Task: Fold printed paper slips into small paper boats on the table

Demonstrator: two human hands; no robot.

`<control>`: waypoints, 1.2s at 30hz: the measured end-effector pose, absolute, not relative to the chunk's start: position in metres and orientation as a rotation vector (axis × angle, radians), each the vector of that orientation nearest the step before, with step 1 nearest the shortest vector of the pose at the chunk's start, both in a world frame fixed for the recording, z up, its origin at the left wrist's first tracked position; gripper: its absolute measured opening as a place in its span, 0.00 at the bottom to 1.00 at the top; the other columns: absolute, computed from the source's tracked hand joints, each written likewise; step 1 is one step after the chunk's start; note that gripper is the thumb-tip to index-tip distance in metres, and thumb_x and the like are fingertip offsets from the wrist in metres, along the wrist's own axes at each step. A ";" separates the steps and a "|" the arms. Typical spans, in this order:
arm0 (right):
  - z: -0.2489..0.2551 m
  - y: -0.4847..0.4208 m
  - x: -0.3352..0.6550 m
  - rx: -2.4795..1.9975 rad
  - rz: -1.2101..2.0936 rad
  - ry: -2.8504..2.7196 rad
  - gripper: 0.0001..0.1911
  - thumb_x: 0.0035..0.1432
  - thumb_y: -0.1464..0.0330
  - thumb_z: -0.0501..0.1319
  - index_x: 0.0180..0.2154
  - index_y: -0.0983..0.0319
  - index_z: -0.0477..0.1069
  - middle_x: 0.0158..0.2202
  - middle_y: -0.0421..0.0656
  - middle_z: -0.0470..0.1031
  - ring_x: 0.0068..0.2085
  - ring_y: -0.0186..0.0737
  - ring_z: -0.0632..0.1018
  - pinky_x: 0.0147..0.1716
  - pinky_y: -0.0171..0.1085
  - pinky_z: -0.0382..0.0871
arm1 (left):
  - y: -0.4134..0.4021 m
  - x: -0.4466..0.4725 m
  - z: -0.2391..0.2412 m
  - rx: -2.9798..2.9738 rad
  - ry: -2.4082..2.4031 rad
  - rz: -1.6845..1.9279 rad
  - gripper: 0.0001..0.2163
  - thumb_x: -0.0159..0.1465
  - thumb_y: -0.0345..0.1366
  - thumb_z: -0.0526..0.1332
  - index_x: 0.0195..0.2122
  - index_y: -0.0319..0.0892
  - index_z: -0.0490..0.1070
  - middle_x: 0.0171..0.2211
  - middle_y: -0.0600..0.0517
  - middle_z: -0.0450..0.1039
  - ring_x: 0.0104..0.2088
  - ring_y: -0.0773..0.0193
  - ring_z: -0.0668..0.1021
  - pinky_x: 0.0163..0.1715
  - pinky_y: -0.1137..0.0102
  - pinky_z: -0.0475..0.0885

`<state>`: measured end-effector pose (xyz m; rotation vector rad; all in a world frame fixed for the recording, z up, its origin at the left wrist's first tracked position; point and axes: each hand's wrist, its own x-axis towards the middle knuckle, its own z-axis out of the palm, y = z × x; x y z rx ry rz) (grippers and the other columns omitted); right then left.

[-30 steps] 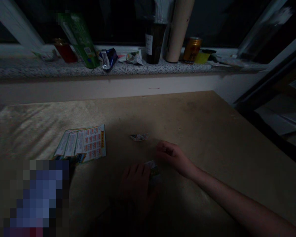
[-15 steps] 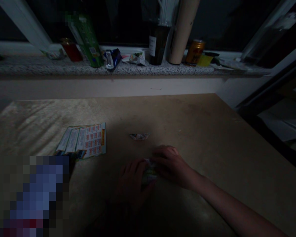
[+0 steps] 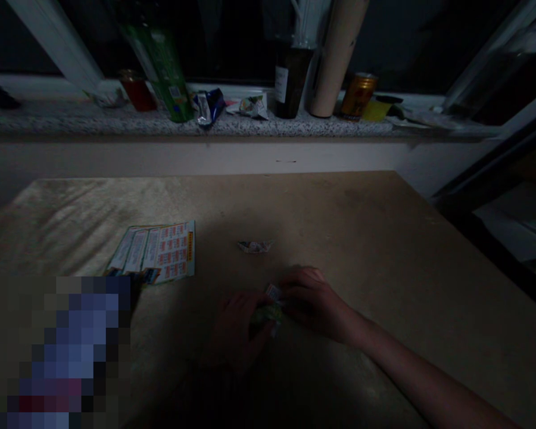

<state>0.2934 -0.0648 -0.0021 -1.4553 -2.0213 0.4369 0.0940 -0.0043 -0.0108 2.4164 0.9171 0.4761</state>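
A small piece of folded printed paper (image 3: 267, 314), greenish with a white corner, is held low over the table between my hands. My left hand (image 3: 233, 326), deep in shadow, is closed on the left side of the paper with its thumb along the near edge. From the right, the curled fingers of my right hand (image 3: 311, 302) pinch the paper's other side and partly hide it. Just beyond my hands lies a little folded paper boat (image 3: 255, 246). Several printed sheets (image 3: 167, 253) are fanned out to the left.
A pixelated blue shape (image 3: 80, 333) covers the near left of the wooden table (image 3: 361, 226). Behind, the granite sill (image 3: 232, 125) carries a green bottle (image 3: 167, 74), a red jar (image 3: 137, 92), crumpled wrappers (image 3: 209, 106), a dark bottle (image 3: 290, 83), a cardboard tube (image 3: 337, 56) and a gold can (image 3: 358, 95).
The folded paper has shifted between my fingers, and its white printed corner shows more at the top. The whole view has slid slightly, so the background sits a little further right.
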 end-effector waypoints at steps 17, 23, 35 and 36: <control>0.005 -0.072 0.300 -1.476 -0.141 -2.371 0.21 0.58 0.73 0.57 0.52 0.52 0.66 0.61 0.41 0.59 0.62 0.47 0.55 0.60 0.56 0.46 | 0.011 0.085 0.000 2.550 0.553 0.659 0.12 0.63 0.29 0.48 0.36 0.45 0.71 0.36 0.54 0.76 0.38 0.64 0.76 0.43 0.66 0.66; 0.010 -0.075 0.300 -1.434 -0.142 -2.475 0.12 0.61 0.72 0.55 0.46 0.59 0.71 0.58 0.42 0.65 0.60 0.45 0.60 0.61 0.54 0.48 | 0.024 0.081 -0.002 2.764 0.605 0.558 0.15 0.62 0.25 0.50 0.39 0.46 0.73 0.39 0.53 0.77 0.44 0.63 0.75 0.50 0.62 0.62; 0.012 -0.076 0.299 -1.390 -0.130 -2.492 0.12 0.60 0.74 0.56 0.46 0.63 0.71 0.48 0.46 0.75 0.52 0.45 0.71 0.56 0.51 0.60 | -0.019 0.089 -0.010 3.199 0.742 0.575 0.20 0.63 0.29 0.48 0.55 0.37 0.65 0.57 0.45 0.64 0.58 0.56 0.64 0.61 0.57 0.43; 0.012 -0.076 0.300 -1.400 -0.150 -2.499 0.12 0.60 0.74 0.55 0.46 0.63 0.71 0.48 0.47 0.75 0.51 0.46 0.71 0.55 0.51 0.61 | -0.025 0.089 -0.012 3.202 0.723 0.577 0.20 0.62 0.30 0.48 0.56 0.35 0.63 0.58 0.44 0.63 0.58 0.58 0.64 0.61 0.62 0.44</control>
